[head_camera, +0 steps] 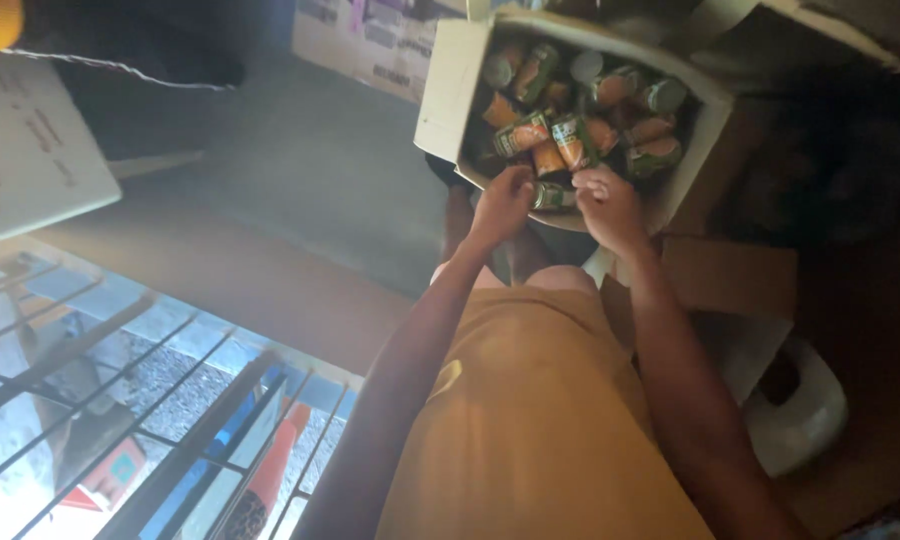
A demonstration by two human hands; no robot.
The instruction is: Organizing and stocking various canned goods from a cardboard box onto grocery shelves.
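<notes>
An open cardboard box [448, 92] stands ahead of me, filled with several small cans with orange and green labels [570, 110]. My left hand [503, 201] and my right hand [607, 205] reach into the box's near edge. Between them lies one can [552, 196] on its side, and both hands have fingers closed on its ends. My orange shirt fills the lower middle of the view.
Flattened cardboard [730, 275] lies to the right on the floor, with a white plastic object [800, 420] below it. A metal grille [120, 400] with daylight behind it is at lower left. Another printed carton [370, 40] sits behind the box.
</notes>
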